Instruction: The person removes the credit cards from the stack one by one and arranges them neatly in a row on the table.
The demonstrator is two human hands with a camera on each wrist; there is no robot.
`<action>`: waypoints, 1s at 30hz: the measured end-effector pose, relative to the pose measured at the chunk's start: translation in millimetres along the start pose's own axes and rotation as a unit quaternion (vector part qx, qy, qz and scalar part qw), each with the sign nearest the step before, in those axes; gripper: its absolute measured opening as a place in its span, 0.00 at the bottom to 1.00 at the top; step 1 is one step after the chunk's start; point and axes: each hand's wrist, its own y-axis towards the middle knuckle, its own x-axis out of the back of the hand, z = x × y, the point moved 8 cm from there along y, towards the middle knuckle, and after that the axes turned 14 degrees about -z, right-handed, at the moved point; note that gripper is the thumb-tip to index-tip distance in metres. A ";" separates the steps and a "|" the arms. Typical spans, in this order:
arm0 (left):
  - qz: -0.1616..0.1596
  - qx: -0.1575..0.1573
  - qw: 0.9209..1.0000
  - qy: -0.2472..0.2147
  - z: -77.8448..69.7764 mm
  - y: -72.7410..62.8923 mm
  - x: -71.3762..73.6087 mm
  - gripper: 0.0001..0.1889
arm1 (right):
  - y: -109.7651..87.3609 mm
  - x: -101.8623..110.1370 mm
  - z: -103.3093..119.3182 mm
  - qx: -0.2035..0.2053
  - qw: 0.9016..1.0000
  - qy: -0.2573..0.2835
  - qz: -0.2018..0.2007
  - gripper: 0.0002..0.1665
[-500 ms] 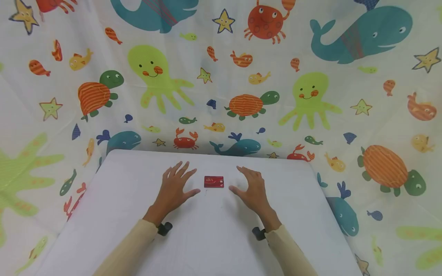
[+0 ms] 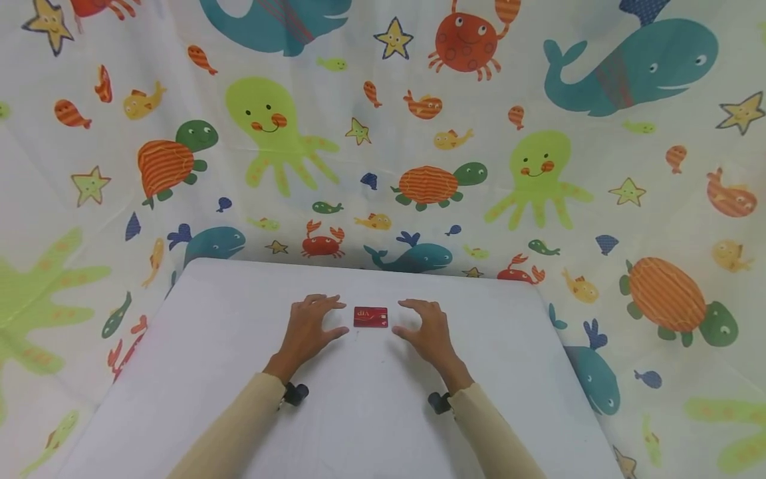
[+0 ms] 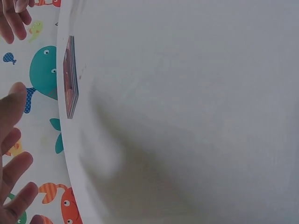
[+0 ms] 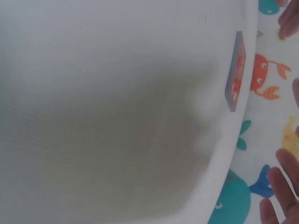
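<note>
The left hand [image 2: 306,332] and right hand [image 2: 432,332] face each other, apart, fingers [image 2: 328,306] loosely curved, thumbs [image 2: 336,334] spread away from them, sleeved forearms [image 2: 233,426] angling inward.

- Card stack [image 2: 370,317]: red face, gold-toned "VIP" lettering, edges striped light and dark
- Worktop [image 2: 371,426]: plain white
- Sleeves [image 2: 230,426]: plain beige
- Wrist cameras [image 2: 295,394]: black
- Backdrop cloth [image 2: 395,133]: white, printed with teal whales [image 2: 646,66], lime octopuses [image 2: 263,110], green turtles [image 2: 427,185] with orange striped shells, red crabs [image 2: 465,43], yellow stars [image 2: 395,38]
</note>
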 end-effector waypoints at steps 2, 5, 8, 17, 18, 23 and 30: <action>0.005 0.004 1.000 -0.004 0.7 0.8 -3.8 0.30 | 0.6 -3.6 -1.6 -0.006 1.000 -0.002 0.008 0.33; 0.011 0.008 1.000 -0.009 1.0 2.1 -8.0 0.30 | 1.1 -10.1 -4.6 -0.014 1.000 -0.001 0.023 0.32; 0.015 0.011 1.000 -0.012 1.4 3.1 -12.1 0.30 | 2.0 -16.6 -6.7 -0.014 0.999 0.001 0.033 0.31; 0.014 0.018 1.000 -0.019 6.8 4.6 -23.7 0.27 | 5.8 -35.5 -10.1 -0.005 0.999 -0.005 0.049 0.29; 0.016 0.018 1.000 -0.018 7.6 4.9 -25.0 0.27 | 6.1 -36.6 -9.4 -0.004 0.999 -0.004 0.050 0.29; 0.027 0.020 0.999 -0.010 9.0 7.3 -32.4 0.26 | 7.6 -40.1 -7.7 -0.007 0.998 -0.003 0.061 0.28; 0.043 0.021 0.999 -0.007 4.9 10.5 -40.9 0.26 | 9.4 -49.9 -11.5 -0.023 0.997 -0.011 0.076 0.26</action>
